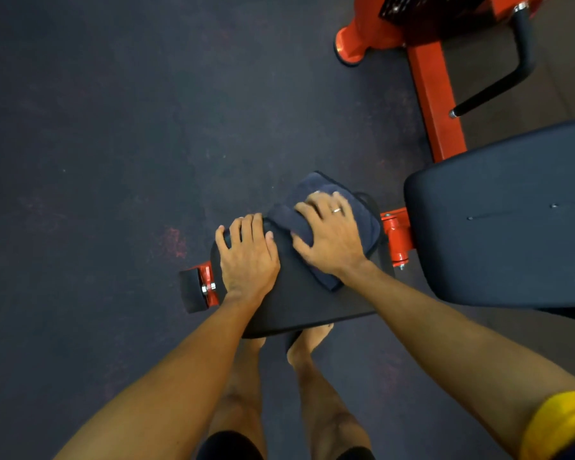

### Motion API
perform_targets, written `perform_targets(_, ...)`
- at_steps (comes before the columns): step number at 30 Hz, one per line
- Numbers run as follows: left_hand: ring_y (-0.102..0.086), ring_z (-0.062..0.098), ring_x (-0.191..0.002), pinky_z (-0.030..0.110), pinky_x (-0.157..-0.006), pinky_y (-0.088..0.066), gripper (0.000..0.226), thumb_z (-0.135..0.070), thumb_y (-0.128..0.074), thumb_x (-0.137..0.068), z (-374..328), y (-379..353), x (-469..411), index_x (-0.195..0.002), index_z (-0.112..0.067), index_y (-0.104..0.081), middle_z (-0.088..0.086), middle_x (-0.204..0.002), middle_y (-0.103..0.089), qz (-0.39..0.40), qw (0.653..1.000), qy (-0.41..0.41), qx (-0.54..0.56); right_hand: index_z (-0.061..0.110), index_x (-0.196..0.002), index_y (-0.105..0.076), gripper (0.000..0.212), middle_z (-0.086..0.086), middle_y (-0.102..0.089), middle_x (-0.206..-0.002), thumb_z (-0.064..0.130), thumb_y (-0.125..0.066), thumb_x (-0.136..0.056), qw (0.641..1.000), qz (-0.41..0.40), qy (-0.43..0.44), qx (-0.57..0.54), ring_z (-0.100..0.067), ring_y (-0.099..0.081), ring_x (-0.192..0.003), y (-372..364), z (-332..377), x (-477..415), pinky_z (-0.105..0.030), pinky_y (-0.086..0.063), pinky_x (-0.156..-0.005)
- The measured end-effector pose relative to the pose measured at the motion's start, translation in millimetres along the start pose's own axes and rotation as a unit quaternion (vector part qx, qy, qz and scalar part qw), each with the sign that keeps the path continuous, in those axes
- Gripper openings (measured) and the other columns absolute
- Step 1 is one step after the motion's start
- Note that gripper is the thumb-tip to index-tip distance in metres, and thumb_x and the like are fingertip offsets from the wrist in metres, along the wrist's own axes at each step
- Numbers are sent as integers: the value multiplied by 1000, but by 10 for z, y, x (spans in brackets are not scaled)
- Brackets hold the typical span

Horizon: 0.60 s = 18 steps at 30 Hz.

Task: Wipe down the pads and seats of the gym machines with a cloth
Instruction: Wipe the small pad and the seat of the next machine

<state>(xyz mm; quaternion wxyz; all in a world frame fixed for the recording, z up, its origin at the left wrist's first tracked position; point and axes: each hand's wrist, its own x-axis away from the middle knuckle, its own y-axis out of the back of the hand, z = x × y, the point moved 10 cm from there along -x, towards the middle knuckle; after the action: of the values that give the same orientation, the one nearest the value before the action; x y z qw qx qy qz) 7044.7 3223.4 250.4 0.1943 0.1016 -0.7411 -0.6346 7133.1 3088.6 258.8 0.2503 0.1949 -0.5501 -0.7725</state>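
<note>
The floor point(97, 161) on the left is dark, matte rubber, flecked with dull red patches. A black end cap point(189, 290) juts out at the pad's left end. It is fixed to a glossy orange bracket point(210, 287) with a bright metal bolt.

The left hand point(248, 254) lies palm down on the near-left part of the pad point(296, 303). Its fingers are close together and the tips bend over the far edge. The thumb lies on top beside them, and the hand holds nothing. The pad is a long black cushion with rounded corners and a smooth, slightly grained cover.

Just beside that hand, the cloth point(362, 227) lies on the far-right part of the pad. It is dark blue, soft and nappy like towelling, and folded into a thick rectangle. The right hand point(329, 237) rests on top of it, palm down and fingers spread wide, pressing it onto the pad. A fold of cloth bulges up between the thumb and forefinger. One finger wears a thin ring point(336, 210).

Bare feet point(309, 343) show below the pad's near edge.

A second orange bracket point(395, 237) sits to the right of the cloth. Past it is a large black seat point(498, 227), smooth, with rounded corners. Beyond the seat runs a square orange beam point(435, 101), and near it is a bent black handle point(512, 74). A yellow sleeve point(558, 426) shows at the lower right.
</note>
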Motion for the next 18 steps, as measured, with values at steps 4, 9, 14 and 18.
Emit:
perform_targets(4,-47,28,-134,56,-120,-21,49,-30,-32,-102,-48,-9,-1,-141,-7,-50,12,-137,-56,9,1000,1,24,25,-139,-59,61,-9,-54,-146,52,-52,-85,977,-20,-213,20,-39,-45,-138,73,-605,49,-54,-30,-117)
perform_targets(9,-46,30,-134,52,-121,-24,54,-28,-30,-98,-350,-46,-27,-143,-4,-47,15,-140,-54,21,999,-30,34,33,-154,-43,65,-5,-32,-165,48,-43,-91,982,12,-186,29,-44,-20,-152,-47,-361,362,-59,-19,-122)
perform_targets(14,-50,29,-128,49,-120,-28,50,-24,-37,-96,-583,-91,-134,-141,-4,-49,12,-134,-57,24,998,-52,38,34,-151,-46,63,-2,-36,-162,53,-36,-92,960,38,-278,5,-41,-30,-148,18,-778,366,-55,-28,-118)
perform_targets(18,-52,26,-123,48,-115,-32,52,-31,-32,-97,-917,-151,-246,-139,-7,-50,9,-131,-58,37,996,-82,25,22,-128,-62,56,-6,-58,-135,57,-37,-93,885,84,-447,-104,-42,-51,-124,19,-1183,-32,-51,-41,-105)
